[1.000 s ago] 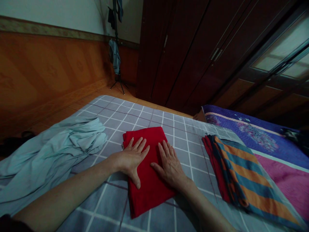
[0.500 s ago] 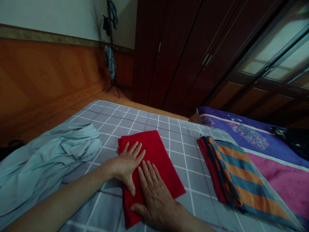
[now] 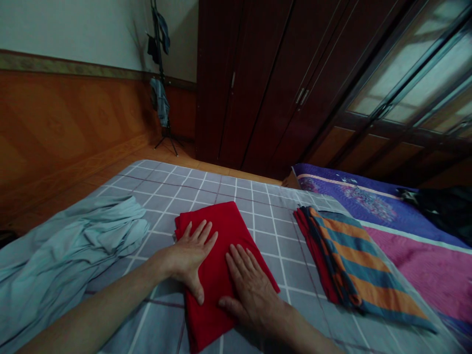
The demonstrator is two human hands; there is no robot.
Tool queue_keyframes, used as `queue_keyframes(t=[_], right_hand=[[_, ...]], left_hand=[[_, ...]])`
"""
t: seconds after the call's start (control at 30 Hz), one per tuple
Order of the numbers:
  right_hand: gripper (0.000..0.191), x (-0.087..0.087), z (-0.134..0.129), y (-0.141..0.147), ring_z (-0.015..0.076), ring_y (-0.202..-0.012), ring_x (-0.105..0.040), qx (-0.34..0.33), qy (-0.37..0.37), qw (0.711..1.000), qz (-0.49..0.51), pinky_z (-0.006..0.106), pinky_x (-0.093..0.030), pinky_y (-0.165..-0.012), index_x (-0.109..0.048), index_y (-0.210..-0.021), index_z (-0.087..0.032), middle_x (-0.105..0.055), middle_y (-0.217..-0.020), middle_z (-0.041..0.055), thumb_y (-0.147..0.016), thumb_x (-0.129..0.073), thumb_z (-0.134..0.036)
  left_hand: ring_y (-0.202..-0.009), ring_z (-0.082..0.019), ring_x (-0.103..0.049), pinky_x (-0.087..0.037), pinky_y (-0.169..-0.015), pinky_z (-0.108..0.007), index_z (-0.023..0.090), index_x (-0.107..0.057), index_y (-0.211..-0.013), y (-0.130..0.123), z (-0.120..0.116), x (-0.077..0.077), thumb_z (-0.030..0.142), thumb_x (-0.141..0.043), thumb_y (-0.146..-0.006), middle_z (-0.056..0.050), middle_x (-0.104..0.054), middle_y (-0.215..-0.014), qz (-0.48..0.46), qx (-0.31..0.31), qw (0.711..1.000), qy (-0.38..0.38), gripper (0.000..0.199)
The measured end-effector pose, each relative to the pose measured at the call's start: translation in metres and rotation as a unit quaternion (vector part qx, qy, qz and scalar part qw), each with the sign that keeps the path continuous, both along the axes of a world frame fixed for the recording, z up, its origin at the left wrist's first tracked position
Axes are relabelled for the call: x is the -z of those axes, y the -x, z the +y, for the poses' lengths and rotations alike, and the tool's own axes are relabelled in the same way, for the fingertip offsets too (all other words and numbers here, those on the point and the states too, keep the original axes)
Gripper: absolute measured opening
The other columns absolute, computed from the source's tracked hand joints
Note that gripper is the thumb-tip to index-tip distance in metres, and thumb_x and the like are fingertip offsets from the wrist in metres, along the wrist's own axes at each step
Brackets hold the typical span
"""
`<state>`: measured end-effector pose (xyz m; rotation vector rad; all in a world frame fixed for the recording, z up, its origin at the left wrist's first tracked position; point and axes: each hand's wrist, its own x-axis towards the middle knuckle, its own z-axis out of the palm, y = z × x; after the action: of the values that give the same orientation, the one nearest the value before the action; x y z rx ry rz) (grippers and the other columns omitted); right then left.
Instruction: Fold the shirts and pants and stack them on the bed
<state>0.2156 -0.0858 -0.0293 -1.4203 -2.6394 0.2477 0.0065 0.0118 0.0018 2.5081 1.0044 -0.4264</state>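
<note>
- The left hand [image 3: 191, 258], fingers spread, and right hand [image 3: 252, 290], thumb apart, lie open on the folded red cloth [image 3: 221, 236], mid-bed.
- Crumpled pale cloth [image 3: 84, 241] covers the checked bed's [image 3: 282, 216] left side; folded striped cloth [image 3: 365, 260] lies toward its right edge.

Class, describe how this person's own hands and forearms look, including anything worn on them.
The left hand and right hand are ungloved, each with slim fingers. The left forearm and right forearm show no sleeve, watch or bracelet. A thin ring would be hard to make out.
</note>
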Motion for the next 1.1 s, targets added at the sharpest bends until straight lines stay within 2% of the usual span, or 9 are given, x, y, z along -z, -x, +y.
queue_keyframes(t=[0.13, 0.2, 0.27, 0.4, 0.57, 0.67, 0.77, 0.93, 1.1], right_hand=[[0.067, -0.002, 0.044, 0.003, 0.0286, -0.142, -0.012, 0.038, -0.029, 0.999, -0.012, 0.049, -0.02, -0.114, -0.028, -0.146, -0.008, -0.018, -0.153, 0.0166, -0.094, -0.043, -0.046], [0.07, 0.0, 0.067, -0.004, 0.0278, -0.142, -0.014, 0.033, -0.02, 0.999, -0.023, 0.048, -0.019, -0.115, -0.028, -0.146, -0.01, -0.021, -0.153, 0.015, -0.093, -0.042, -0.052], [0.074, 0.002, 0.083, -0.015, 0.0301, -0.141, -0.018, 0.084, -0.012, 0.995, -0.044, 0.049, -0.019, -0.114, -0.029, -0.146, -0.007, -0.024, -0.151, 0.0176, -0.092, -0.039, -0.057], [0.072, 0.001, 0.075, -0.034, 0.0353, -0.139, -0.02, 0.211, -0.025, 0.974, -0.075, 0.052, -0.022, -0.112, -0.033, -0.143, 0.0, -0.024, -0.149, 0.0254, -0.094, -0.039, -0.053], [0.075, 0.003, 0.011, -0.015, 0.0331, -0.141, -0.012, 0.072, -0.006, 0.997, -0.012, 0.053, -0.023, -0.112, -0.028, -0.147, -0.012, -0.016, -0.153, 0.0162, -0.09, -0.041, -0.06], [0.082, 0.015, -0.017, 0.001, 0.0344, -0.141, -0.011, 0.023, -0.007, 1.0, 0.016, 0.052, -0.026, -0.111, -0.019, -0.149, -0.014, -0.013, -0.154, 0.0161, -0.088, -0.046, -0.061], [0.086, 0.028, -0.026, 0.01, 0.0371, -0.14, -0.012, 0.005, -0.066, 0.997, 0.024, 0.052, -0.031, -0.109, -0.017, -0.15, -0.012, -0.014, -0.153, 0.0187, -0.086, -0.05, -0.059], [0.071, 0.043, -0.025, 0.026, 0.032, -0.134, -0.034, -0.091, -0.22, 0.971, -0.011, 0.045, -0.039, -0.104, -0.025, -0.148, -0.015, -0.038, -0.145, 0.0163, -0.091, -0.048, -0.051], [0.057, 0.054, -0.026, 0.04, 0.0317, -0.123, -0.049, -0.087, -0.309, 0.947, -0.023, 0.046, -0.043, -0.099, -0.036, -0.142, -0.019, -0.05, -0.136, 0.0151, -0.094, -0.046, -0.046]], left_hand=[[-0.138, -0.042, 0.015, 0.003, -0.108, -0.064, 0.005, -0.01, -0.149, 0.0, 0.0, 0.001, 0.071, -0.075, -0.039, -0.027, 0.009, -0.15, -0.018, -0.007, 1.0, -0.001, 0.144], [-0.138, -0.042, 0.014, 0.001, -0.108, -0.065, 0.005, -0.01, -0.149, -0.001, 0.0, 0.002, 0.071, -0.074, -0.039, -0.028, 0.009, -0.15, -0.016, -0.006, 1.0, -0.001, 0.144], [-0.138, -0.042, 0.015, 0.001, -0.108, -0.065, 0.005, -0.008, -0.149, -0.001, 0.0, 0.003, 0.071, -0.074, -0.039, -0.027, 0.011, -0.15, -0.014, -0.004, 1.0, -0.001, 0.144], [-0.137, -0.041, 0.018, 0.001, -0.109, -0.063, 0.006, -0.004, -0.149, -0.001, 0.0, 0.0, 0.07, -0.075, -0.041, -0.026, 0.015, -0.149, 0.008, -0.001, 1.0, -0.004, 0.144], [-0.14, -0.039, 0.007, -0.009, -0.111, -0.06, 0.008, -0.006, -0.149, 0.001, 0.004, -0.015, 0.065, -0.073, -0.053, -0.025, 0.005, -0.152, 0.005, -0.006, 1.0, 0.003, 0.131], [-0.143, -0.031, -0.002, -0.009, -0.114, -0.054, 0.016, -0.017, -0.149, -0.01, 0.011, -0.021, 0.049, -0.053, -0.084, -0.015, -0.01, -0.155, -0.074, -0.002, 0.996, -0.05, 0.082], [-0.144, -0.021, -0.011, -0.008, -0.116, -0.048, 0.024, -0.027, -0.147, -0.035, 0.02, -0.014, 0.035, -0.028, -0.098, -0.004, -0.022, -0.155, -0.152, 0.063, 0.983, -0.075, 0.05], [-0.144, -0.024, -0.012, -0.007, -0.116, -0.049, 0.02, -0.025, -0.147, -0.075, 0.037, 0.019, 0.051, -0.021, -0.097, -0.006, -0.02, -0.155, -0.154, 0.123, 0.98, -0.028, 0.059], [-0.144, -0.026, -0.003, 0.001, -0.115, -0.052, 0.025, -0.018, -0.149, -0.086, 0.059, 0.041, 0.063, -0.018, -0.093, -0.005, -0.015, -0.157, -0.161, 0.128, 0.976, -0.067, 0.069]])
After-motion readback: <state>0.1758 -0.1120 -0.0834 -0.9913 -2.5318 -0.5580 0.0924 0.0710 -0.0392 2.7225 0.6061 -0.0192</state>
